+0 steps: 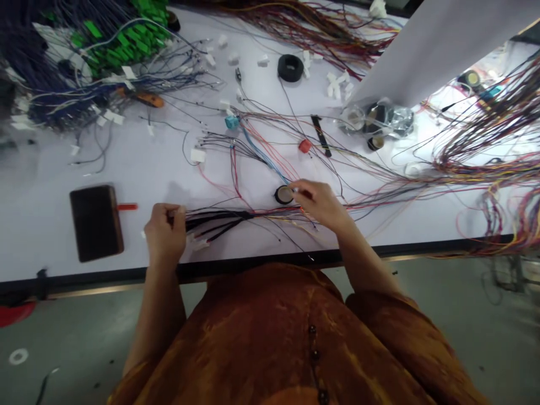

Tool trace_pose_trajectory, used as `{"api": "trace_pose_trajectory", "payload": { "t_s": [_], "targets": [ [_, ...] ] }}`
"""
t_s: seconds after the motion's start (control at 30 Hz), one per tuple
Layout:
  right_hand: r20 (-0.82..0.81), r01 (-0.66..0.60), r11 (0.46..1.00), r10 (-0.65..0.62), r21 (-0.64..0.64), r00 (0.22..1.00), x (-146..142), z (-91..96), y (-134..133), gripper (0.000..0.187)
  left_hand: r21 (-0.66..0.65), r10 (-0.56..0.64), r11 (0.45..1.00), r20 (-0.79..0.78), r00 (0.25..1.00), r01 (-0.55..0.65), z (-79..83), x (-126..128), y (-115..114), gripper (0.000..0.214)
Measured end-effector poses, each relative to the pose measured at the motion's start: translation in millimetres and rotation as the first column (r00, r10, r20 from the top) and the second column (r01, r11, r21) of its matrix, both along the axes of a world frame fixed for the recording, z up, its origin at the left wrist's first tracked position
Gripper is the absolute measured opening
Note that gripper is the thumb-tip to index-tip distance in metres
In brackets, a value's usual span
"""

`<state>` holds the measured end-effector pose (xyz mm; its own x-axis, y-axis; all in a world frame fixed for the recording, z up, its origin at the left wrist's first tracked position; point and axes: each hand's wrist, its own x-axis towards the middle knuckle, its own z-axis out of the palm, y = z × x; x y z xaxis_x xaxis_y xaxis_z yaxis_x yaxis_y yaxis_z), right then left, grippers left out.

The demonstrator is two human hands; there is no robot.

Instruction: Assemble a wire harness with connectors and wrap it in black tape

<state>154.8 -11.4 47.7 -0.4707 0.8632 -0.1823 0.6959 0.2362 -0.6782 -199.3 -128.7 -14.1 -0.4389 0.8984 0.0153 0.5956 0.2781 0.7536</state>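
My left hand point(166, 233) is closed in a pinch at the left end of a wire harness point(230, 216). Thin wires reach its fingertips, and black-sleeved branches with white connectors point(200, 243) lie just right of it. My right hand point(318, 203) is also closed, thumb and fingertips together above the harness; what is between them is too small and blurred to make out. Beside those fingertips sits a roll of black tape point(284, 194). Blue wires point(265, 153) run from a teal connector point(232, 122) down towards my right hand. A red connector point(304, 146) lies farther back.
A dark phone point(97, 223) and an orange-red stick point(127, 207) lie at left. Behind are bundled wires with green connectors point(135, 42), an orange-handled tool point(148, 99) and another black tape roll point(290, 67). Loose wires point(485, 135) and a plastic bag point(394, 119) occupy the right.
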Motion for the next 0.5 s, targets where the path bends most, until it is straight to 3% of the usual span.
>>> {"api": "trace_pose_trajectory", "payload": {
  "t_s": [0.07,0.23,0.37,0.43,0.5],
  "targets": [
    [0.019,0.019,0.996,-0.021,0.086,1.0,-27,-15.5,22,0.027,-0.073,0.015,0.997,-0.245,0.969,-0.034,2.5,1,2,0.01],
    [0.304,0.046,0.983,-0.099,0.177,0.947,-76,-44.4,66,0.026,-0.092,-0.087,0.994,-0.294,0.952,0.062,1.9,0,7,0.009],
    [0.319,0.161,0.973,-0.208,0.168,0.925,-63,-48.2,90,0.02,-0.083,-0.11,0.992,-0.244,0.964,0.092,3.3,-3,5,0.01],
    [0.314,0.28,0.939,-0.332,0.2,0.89,-52,-46.1,96,0.026,-0.063,-0.113,0.993,-0.221,0.969,0.102,5.1,-1,4,0.01],
    [0.257,0.312,0.923,-0.364,0.224,0.895,-50,-44.4,96,0.032,-0.008,-0.092,0.996,-0.181,0.979,0.093,7.6,3,6,0.011]
  ]
}}
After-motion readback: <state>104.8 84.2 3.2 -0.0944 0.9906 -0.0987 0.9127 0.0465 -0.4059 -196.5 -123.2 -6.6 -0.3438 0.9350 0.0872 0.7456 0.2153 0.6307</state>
